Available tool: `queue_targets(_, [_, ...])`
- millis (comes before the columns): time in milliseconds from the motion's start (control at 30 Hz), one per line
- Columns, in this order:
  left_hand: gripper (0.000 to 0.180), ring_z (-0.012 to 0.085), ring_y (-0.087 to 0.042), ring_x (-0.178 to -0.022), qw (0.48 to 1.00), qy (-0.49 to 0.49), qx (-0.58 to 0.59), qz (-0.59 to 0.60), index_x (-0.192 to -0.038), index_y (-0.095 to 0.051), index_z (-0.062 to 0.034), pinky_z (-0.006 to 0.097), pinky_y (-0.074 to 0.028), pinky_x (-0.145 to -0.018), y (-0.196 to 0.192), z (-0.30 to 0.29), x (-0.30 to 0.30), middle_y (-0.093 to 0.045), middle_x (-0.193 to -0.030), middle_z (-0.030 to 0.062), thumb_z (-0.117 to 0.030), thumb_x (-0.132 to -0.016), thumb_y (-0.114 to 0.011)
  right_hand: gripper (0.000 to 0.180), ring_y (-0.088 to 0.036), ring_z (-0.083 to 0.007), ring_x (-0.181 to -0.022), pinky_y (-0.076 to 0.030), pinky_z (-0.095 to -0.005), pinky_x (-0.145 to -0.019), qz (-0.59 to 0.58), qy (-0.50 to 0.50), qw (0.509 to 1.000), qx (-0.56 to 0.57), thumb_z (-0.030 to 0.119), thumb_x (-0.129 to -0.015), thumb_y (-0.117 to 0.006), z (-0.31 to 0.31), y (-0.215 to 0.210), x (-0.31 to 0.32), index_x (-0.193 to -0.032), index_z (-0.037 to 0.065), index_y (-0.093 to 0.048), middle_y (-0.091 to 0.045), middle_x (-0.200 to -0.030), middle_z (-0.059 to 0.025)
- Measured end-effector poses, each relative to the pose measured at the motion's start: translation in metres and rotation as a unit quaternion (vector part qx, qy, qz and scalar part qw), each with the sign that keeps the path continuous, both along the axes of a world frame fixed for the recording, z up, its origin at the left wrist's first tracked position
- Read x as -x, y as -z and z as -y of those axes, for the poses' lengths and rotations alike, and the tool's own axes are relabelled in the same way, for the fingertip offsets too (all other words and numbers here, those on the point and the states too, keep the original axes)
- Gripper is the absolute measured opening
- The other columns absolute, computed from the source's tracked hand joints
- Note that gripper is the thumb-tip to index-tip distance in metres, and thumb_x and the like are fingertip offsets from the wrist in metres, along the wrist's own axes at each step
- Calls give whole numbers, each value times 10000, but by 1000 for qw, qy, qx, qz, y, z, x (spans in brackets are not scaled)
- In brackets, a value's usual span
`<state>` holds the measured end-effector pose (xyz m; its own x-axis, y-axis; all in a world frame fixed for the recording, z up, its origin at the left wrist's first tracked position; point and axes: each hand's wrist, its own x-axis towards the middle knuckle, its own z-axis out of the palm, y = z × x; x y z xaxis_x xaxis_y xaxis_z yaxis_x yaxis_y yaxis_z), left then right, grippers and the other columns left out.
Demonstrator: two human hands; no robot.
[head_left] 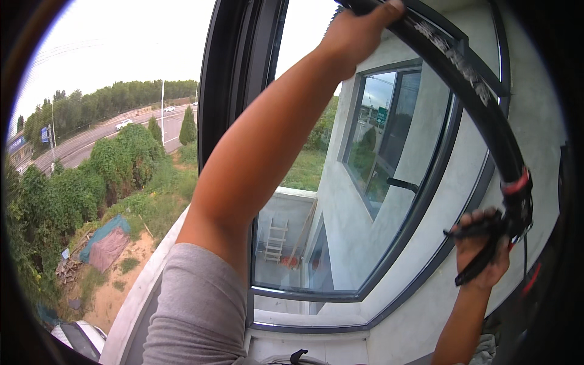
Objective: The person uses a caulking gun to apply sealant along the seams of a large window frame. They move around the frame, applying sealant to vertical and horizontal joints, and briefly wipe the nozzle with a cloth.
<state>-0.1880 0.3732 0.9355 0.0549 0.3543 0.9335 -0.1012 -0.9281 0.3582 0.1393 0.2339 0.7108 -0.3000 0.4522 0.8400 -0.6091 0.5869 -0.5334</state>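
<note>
High in the view, my left hand [359, 36] is closed around a thick black tube [462, 79] with light printing along it. The tube runs down and to the right and looks curved in this wide picture. Near its lower end is a red ring [517, 182], with a black handle-like fitting and a loose strap [477, 264] below. My right hand [483, 246] is wrapped around that lower fitting, lower than my left hand. The tube's upper end leaves the picture, and its exact kind does not show.
A dark-framed glass window sash [316, 243] stands before me, with its black handle [403, 184] on the right. Pale wall surrounds it. Outside are a white ladder [275, 241], bushes [121, 161], a road with cars, and a tarp [109, 240] on sandy ground.
</note>
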Motion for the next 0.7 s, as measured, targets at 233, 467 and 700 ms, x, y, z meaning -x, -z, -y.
queue_targets(233, [767,266,-593,-1221,996,80,-32,-16,-1344,-615,57,358,-426,-1054,-60,-44,29,-641,-1328,185,-617,-982,-553,571,-518,-388,-1339,-350,-591,-1161,61,15,997,-40,372,-1026,-533,-26,-77,27,-1446,-4,-446,-564,-1377,-240])
queue_targets(467, [671,269,-633,-1123,989,147,8,-16,-1294,-651,27,380,-469,-996,-72,-60,35,-682,-1223,165,-568,-1008,-526,570,-533,-381,-1316,-343,-588,-1160,85,37,995,-40,386,-1036,-512,-27,-97,32,-1444,-7,-449,-581,-1361,-220])
queue_targets(700, [714,318,-579,-1187,992,126,17,-10,-1389,-587,-35,465,-456,-984,-81,-81,31,-610,-1346,156,-607,-965,-522,568,-539,-383,-1332,-444,-569,-1111,100,66,992,-41,396,-1046,-488,-31,-105,35,-1442,-9,-450,-569,-1365,-234])
